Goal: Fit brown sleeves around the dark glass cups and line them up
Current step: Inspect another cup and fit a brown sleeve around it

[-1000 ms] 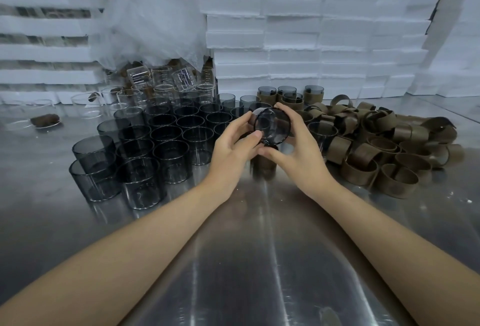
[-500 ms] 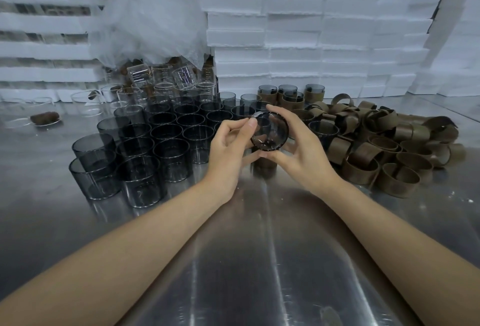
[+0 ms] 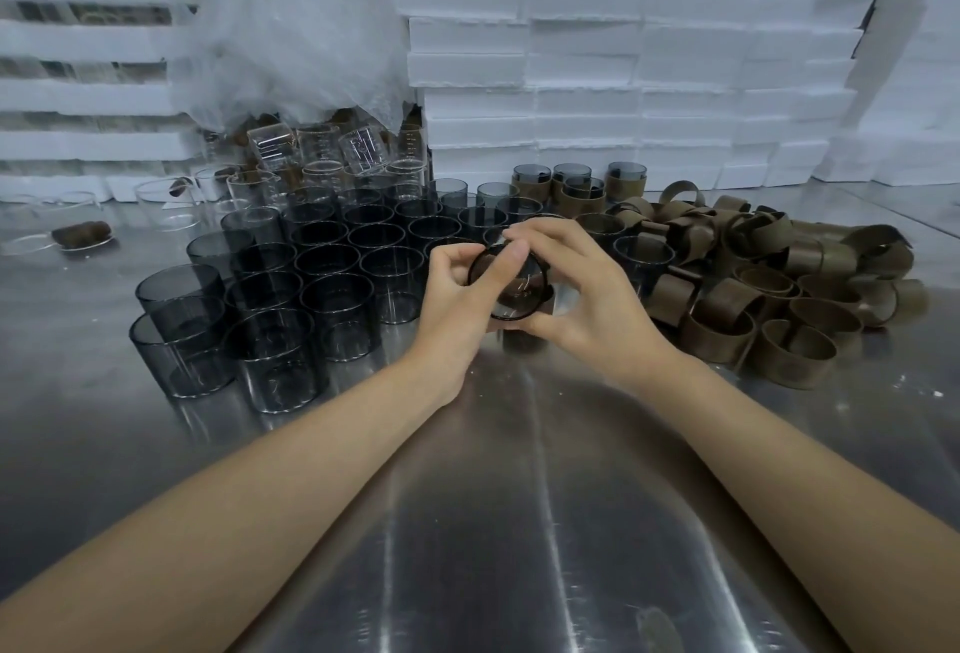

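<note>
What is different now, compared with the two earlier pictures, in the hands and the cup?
The left hand and right hand still hold the cup; it came slightly lower and leftward, and a left finger slid further across its rim. Nothing was released. Bare cups, sleeve pile and sleeved cups at the back stayed put.

One head-worn wide-angle view looks forward and down, close over the steel table (image 3: pixel 493 522).

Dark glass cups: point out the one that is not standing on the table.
The cup gripped between the left hand and right hand, tipped mouth toward the camera; the other cups stand upright on the steel table.
</note>
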The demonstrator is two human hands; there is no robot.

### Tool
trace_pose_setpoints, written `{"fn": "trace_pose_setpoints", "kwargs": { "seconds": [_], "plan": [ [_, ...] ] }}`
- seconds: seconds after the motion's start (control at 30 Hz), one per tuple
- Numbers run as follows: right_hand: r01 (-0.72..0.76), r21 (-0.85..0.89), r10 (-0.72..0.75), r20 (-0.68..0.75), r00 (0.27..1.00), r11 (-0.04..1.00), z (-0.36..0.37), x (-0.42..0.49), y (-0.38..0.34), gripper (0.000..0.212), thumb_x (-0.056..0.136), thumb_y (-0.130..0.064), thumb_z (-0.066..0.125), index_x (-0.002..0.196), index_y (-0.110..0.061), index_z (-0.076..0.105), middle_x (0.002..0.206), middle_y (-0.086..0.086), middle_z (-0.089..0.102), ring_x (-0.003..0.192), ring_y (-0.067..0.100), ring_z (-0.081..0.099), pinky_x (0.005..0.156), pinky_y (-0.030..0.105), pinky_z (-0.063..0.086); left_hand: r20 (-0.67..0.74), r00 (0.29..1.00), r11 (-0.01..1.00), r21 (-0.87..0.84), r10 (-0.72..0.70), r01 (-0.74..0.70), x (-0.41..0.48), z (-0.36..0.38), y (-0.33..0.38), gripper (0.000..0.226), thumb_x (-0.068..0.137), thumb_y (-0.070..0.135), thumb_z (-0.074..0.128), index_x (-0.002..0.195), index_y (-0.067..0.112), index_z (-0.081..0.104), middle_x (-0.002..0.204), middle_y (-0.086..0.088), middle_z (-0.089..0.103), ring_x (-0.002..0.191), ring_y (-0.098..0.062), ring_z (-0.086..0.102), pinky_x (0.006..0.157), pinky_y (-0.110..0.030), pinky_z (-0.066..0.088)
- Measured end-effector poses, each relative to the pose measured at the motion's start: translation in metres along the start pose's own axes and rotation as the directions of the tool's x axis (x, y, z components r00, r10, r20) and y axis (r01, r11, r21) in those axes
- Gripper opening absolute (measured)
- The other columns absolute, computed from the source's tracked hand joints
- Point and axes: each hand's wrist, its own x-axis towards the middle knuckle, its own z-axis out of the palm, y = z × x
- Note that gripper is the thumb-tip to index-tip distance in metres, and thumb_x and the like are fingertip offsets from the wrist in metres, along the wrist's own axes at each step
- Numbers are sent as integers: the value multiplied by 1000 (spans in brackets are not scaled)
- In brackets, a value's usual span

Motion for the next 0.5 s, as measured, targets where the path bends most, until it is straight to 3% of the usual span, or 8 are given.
{"fn": "trace_pose_setpoints", "kwargs": {
  "seconds": [0.13,0.2,0.27,0.37,0.5],
  "plan": [
    [-37,10,37,2,999,999,1,-1,-1,63,72,-8,83,130,-8,59,128,2,50,123,15,51,105,39,44,0,1000,999,53,1,-1,1,0,-3,68,61,41,85,110,14,47,104,-4,59,104,-19,66,87,-40,58],
    [-62,43,62,1,998,997,1,0,-2,65,71,-8,84,130,-8,58,127,1,49,121,13,52,104,36,46,11,1000,997,81,19,-20,3,-1,-5,63,61,36,85,106,16,47,101,-1,59,100,-13,65,81,-29,58],
    [-96,92,97,-8,995,991,1,0,-1,67,69,-7,85,131,-9,58,125,-1,49,119,1,50,101,23,45,13,999,991,122,45,-46,5,-1,-8,53,68,26,86,103,19,47,100,2,59,89,-2,65,70,-17,54],
    [-121,119,125,-30,992,985,1,0,1,67,69,-3,84,130,-10,58,123,-3,50,113,-14,47,92,5,38,39,997,984,162,74,-79,7,-1,-12,50,72,14,85,103,20,46,102,3,61,85,4,65,75,-18,54],
    [-156,150,167,-67,984,976,-3,2,3,62,72,0,80,130,-8,59,126,0,55,117,2,52,95,10,40,66,988,970,192,139,-149,8,-1,-15,52,73,4,83,105,23,46,104,5,61,85,10,64,75,-11,49]
  ]
}}
